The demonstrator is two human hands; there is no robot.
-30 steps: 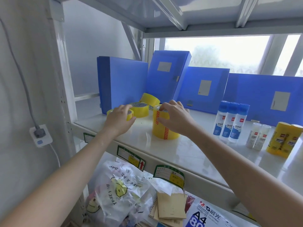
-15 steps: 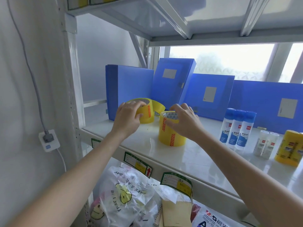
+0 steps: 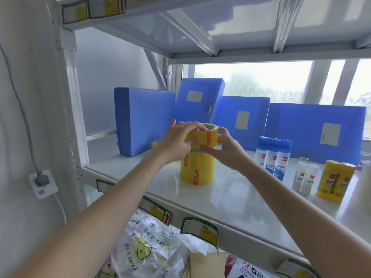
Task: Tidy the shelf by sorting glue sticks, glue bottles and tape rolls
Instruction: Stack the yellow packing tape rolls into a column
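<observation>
What moved: half a second ago the left hand (image 3: 176, 142) held a yellow tape roll (image 3: 202, 137) up on its edge, left of the tape stack (image 3: 197, 168). Now that roll lies flat on top of the stack, in the middle of the frame. The right hand (image 3: 224, 151) was on the stack's top and now is at the roll's right side.
Shelf: the white shelf (image 3: 230, 199) holds the tape stack in the middle, a small tape roll (image 3: 155, 144) lying just left of it and partly hidden by the left hand, and blue file boxes (image 3: 144, 121) standing along the back.
Right side of shelf: three glue bottles (image 3: 275, 157) with blue caps stand close together. Next come two small glue sticks (image 3: 304, 177), then yellow glue sticks (image 3: 334, 183) near the right edge.
Lower shelf: a plastic bag (image 3: 148, 247) with a smiley face and paper packs sit at the bottom of the frame.
Left hand: its fingers curl over the top roll's left side and hold it.
Right hand: its thumb and fingers pinch the same roll from the right.
Arms: both reach up and forward from the bottom corners.
</observation>
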